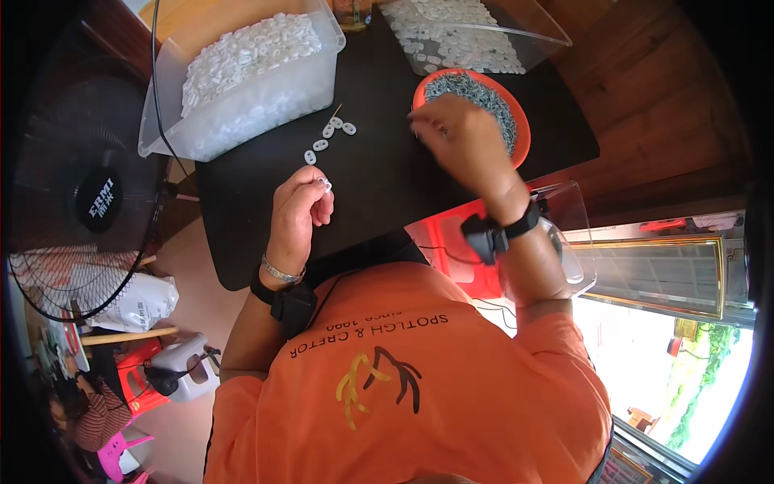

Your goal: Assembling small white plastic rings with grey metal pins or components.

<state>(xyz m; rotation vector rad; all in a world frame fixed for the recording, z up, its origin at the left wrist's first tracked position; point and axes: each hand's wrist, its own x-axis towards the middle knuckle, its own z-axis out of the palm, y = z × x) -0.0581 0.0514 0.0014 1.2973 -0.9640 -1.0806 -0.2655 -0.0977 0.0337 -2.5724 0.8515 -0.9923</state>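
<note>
The white plastic piece (325, 185) pinched by the left fingers (326, 210) should be kept steady; an orange bowl (522, 137) is seen beside the curled right fingers (429, 133), their hold indiscernible.

The bowl (523, 133) looks smooth plastic, its grey pieces (482, 93) metallic, the bin (258, 114) cloudy plastic, the tabletop (379, 165) matt.
</note>
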